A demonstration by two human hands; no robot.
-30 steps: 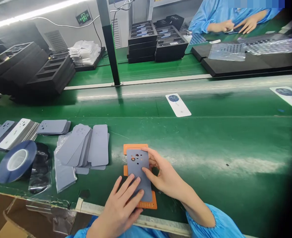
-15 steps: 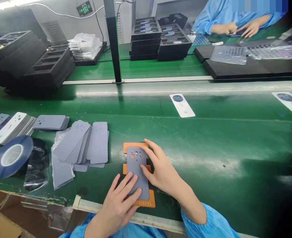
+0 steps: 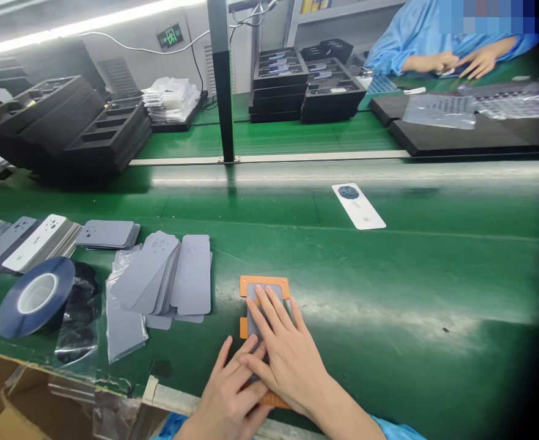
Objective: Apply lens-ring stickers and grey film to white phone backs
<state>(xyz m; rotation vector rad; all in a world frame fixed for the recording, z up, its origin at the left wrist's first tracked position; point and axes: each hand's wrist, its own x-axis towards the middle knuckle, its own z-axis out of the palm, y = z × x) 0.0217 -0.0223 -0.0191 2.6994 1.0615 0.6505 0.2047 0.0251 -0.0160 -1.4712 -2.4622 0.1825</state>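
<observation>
A grey phone back panel (image 3: 252,311) lies on an orange jig (image 3: 264,280) near the table's front edge. My right hand (image 3: 288,351) rests flat over it with fingers stretched out, hiding most of the panel and its camera holes. At the lower end, my left hand (image 3: 237,385) has its fingers spread, the tips touching the panel, and its fingers partly under the right hand's thumb. Left of them lie a fanned pile of grey panels (image 3: 153,272) and a stack of grey panels (image 3: 194,275).
A blue tape roll (image 3: 8,311) and white-topped panels (image 3: 35,243) lie at left. One white panel (image 3: 361,211) lies on the green surface beyond my hands. Black trays (image 3: 278,91) stand behind a dark post (image 3: 223,85). A co-worker's hands (image 3: 462,64) are at the far right.
My right hand has moved from the panel's right edge to flat on top of it. The white panels have shifted right, one almost out of view. My view has tilted slightly.
</observation>
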